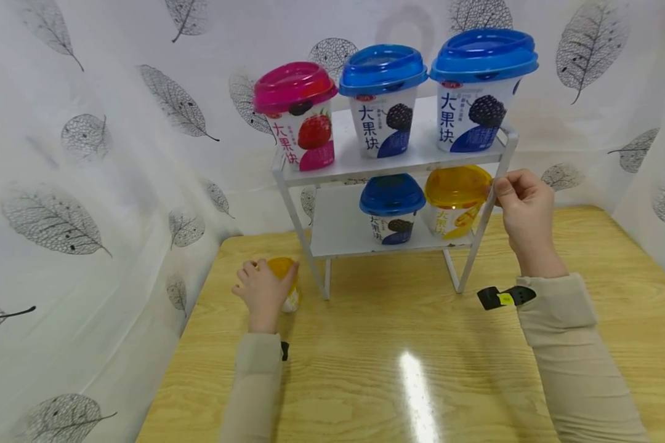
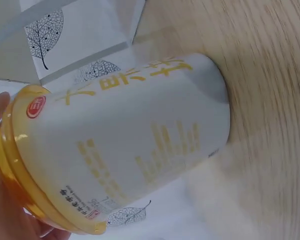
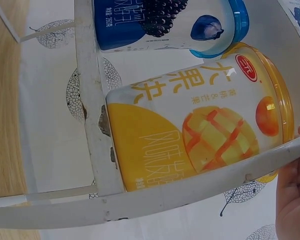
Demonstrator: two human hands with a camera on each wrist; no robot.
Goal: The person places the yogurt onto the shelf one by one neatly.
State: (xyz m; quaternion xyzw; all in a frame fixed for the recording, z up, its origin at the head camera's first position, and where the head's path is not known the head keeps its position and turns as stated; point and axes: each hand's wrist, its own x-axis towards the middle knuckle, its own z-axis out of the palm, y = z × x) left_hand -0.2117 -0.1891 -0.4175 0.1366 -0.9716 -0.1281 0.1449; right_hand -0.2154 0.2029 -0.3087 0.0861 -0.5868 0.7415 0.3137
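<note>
My left hand grips a yogurt cup by its orange-yellow lid, at the table's left beside the rack. The cup's base is low by the wooden tabletop in the left wrist view; contact is unclear. My right hand pinches the right front post of a white two-tier rack. Close to those fingers, a yellow-lidded mango yogurt cup stands upright on the lower shelf; whether they touch its lid is unclear. Left of it stands a blue-lidded blackberry yogurt cup.
Along the upper shelf stand a pink-lidded strawberry cup and two blue-lidded cups, one in the middle and a right-hand cup. The rack stands on a wooden table. Leaf-printed white cloth hangs behind and at the sides.
</note>
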